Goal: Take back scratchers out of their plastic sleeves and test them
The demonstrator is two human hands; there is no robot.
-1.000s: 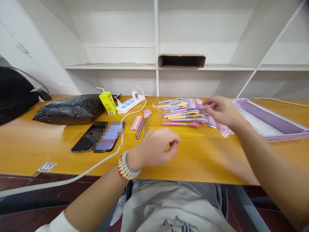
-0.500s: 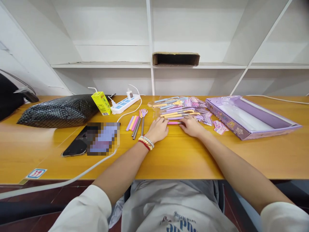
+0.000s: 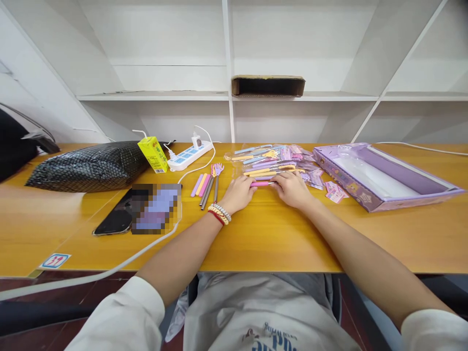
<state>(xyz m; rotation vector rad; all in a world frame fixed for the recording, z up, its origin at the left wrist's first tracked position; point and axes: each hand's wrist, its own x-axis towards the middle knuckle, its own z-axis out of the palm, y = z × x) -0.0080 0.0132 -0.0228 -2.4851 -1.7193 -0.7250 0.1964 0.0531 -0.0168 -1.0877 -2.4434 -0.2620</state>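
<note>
A back scratcher with a pink handle lies between my hands, low over the table in front of the pile. My left hand is closed on the handle's left end. The fingers of my right hand are closed around the other end, where a short bit of metal rod shows; its tip is hidden under them. Just behind lies a pile of back scratchers in clear bags, with yellow, blue and purple handles. Left of my left hand are loose handles, metal tubes and hand-shaped heads.
At the right stands an open purple box, with pink cards beside it. Further left are a phone, a yellow drink carton, a power strip and a black wrapped parcel. A white cable crosses the table.
Both hands stay on the pink back scratcher. My right hand has shifted slightly right and up. The view has tilted a little; the table things lie where they were.
</note>
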